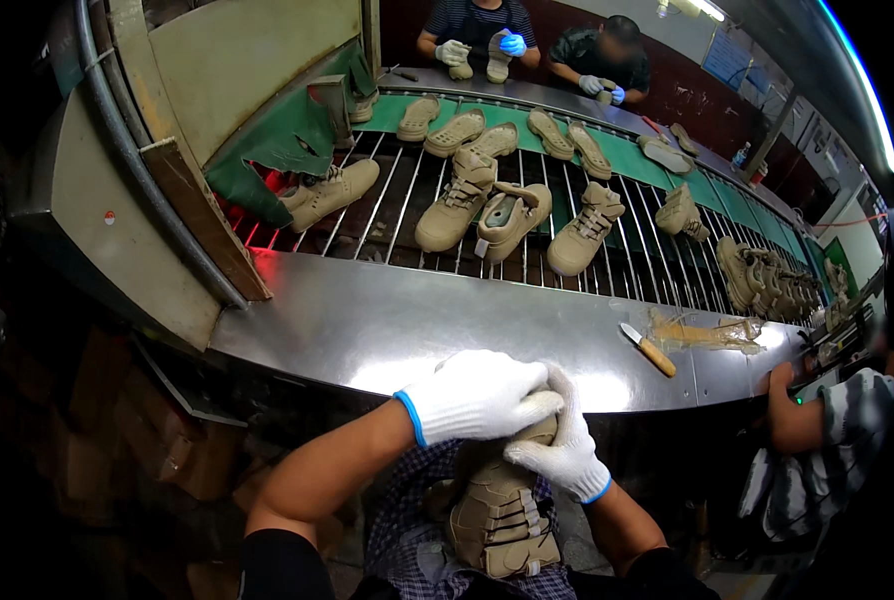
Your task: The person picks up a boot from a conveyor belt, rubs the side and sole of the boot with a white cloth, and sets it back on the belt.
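A tan lace-up shoe (497,515) rests on my lap, its toe pointing toward the metal counter. My left hand (479,396), in a white knit glove with a blue cuff, is closed over the toe end. Gloved the same way, my right hand (572,445) wraps the toe from the right, its thumb across the top. The two hands meet there and hide most of the toe and the sole's front edge. A knife (649,351) with a wooden handle lies on the metal counter (397,310) beyond my right hand.
Several tan shoes (457,203) stand on the rod conveyor (387,220) behind the counter. Tan soles (550,134) lie on a green belt (527,140) further back. Two gloved co-workers sit across the line. Another person's arm (797,420) is at the right. A machine housing (257,70) rises at left.
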`<state>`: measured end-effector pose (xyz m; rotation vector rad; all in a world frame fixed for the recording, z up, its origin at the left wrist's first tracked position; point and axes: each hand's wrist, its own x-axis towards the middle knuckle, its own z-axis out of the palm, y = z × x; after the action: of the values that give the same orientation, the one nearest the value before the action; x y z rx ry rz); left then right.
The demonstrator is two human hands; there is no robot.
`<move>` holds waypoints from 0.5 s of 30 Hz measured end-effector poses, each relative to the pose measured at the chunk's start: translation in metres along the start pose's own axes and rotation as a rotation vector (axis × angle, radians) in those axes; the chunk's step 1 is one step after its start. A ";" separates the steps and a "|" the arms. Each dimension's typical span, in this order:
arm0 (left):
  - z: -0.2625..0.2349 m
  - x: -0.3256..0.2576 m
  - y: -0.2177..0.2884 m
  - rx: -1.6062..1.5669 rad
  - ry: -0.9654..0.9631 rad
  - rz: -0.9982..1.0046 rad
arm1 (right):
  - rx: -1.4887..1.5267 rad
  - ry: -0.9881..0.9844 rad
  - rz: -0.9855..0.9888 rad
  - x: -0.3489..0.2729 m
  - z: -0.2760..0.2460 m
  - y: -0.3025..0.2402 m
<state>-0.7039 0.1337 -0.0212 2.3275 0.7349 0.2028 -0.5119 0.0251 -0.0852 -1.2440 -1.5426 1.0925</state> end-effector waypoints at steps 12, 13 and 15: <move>0.103 -0.091 -0.032 -1.342 0.200 -0.137 | 0.643 0.661 -0.708 -0.014 -0.010 -0.101; 0.091 -0.080 -0.017 -1.421 0.187 -0.155 | 0.765 0.613 -0.515 -0.033 -0.014 -0.098; 0.085 -0.061 -0.043 -1.953 0.071 0.023 | 0.841 0.344 -0.220 -0.045 -0.037 -0.051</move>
<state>-0.7458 0.0785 -0.1102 0.4509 0.1947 0.6322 -0.4826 -0.0213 -0.0303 -0.6138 -0.7830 1.1285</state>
